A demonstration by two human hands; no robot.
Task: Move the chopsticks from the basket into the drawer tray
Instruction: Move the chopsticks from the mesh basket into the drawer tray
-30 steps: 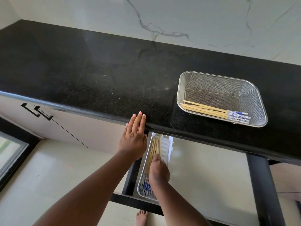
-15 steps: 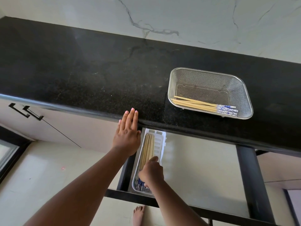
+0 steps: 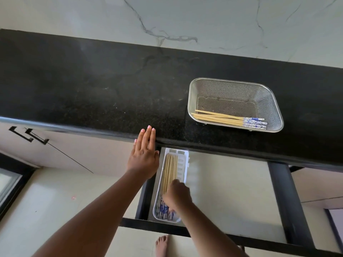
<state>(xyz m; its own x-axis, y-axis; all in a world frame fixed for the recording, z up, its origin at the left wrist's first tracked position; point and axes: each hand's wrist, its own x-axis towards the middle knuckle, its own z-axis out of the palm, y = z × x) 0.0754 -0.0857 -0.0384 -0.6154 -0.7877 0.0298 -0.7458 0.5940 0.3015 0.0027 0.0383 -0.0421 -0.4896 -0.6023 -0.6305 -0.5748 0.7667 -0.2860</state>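
A steel mesh basket [image 3: 267,93] sits on the black counter at the right, with several wooden chopsticks [image 3: 222,117] with blue-patterned ends lying along its near side. Below the counter edge, a white drawer tray [image 3: 182,161] in the open drawer holds several more chopsticks [image 3: 169,171] laid lengthwise. My right hand [image 3: 177,194] is down in the tray over the patterned ends, fingers curled on the chopsticks there. My left hand [image 3: 143,154] lies flat with fingers straight, fingertips at the counter's front edge, holding nothing.
The open drawer [image 3: 232,191] has a black frame and a pale floor right of the tray. A black counter [image 3: 92,86] spans the view under a marble wall. Cabinet doors with black handles [image 3: 29,136] lie at the left. A bare foot [image 3: 162,245] shows below.
My right hand has slid down the tray from its middle toward the patterned ends near me. More of the chopsticks' wooden length shows. My left hand has stayed at the counter edge.
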